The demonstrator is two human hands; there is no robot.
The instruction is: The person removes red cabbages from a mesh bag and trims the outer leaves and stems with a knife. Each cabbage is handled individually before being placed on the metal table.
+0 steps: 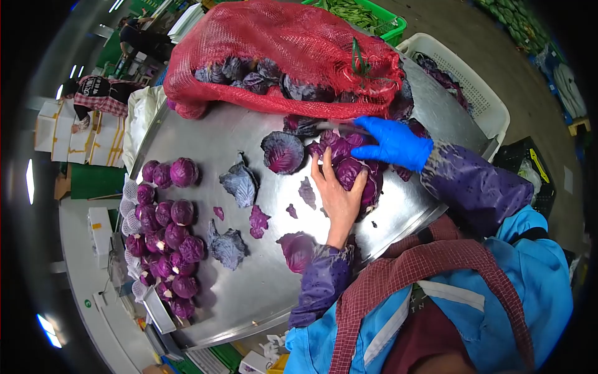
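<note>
My bare left hand (pixel 339 196) spreads its fingers over a purple red cabbage (pixel 367 181) and holds it against the metal table (pixel 261 296). Close above it, my right hand (pixel 395 143), in a blue glove, grips a knife (pixel 339 127); the blade points left and looks blurred, its handle hidden by the glove. Loose outer leaves lie around, among them a cupped dark leaf (pixel 283 153), a greyish leaf (pixel 240 182) and a purple leaf (pixel 296 250). Behind my hands, a red mesh bag (pixel 268 37) gapes, with dark unpeeled cabbages (pixel 305 88) inside.
Several trimmed cabbages (pixel 177 235) sit along the table's left side, beside white foam nets (pixel 129 207). At the right stands a white crate (pixel 497 115) with leaves in it; behind the bag is a green basket (pixel 398 30). Two other people work at the far left.
</note>
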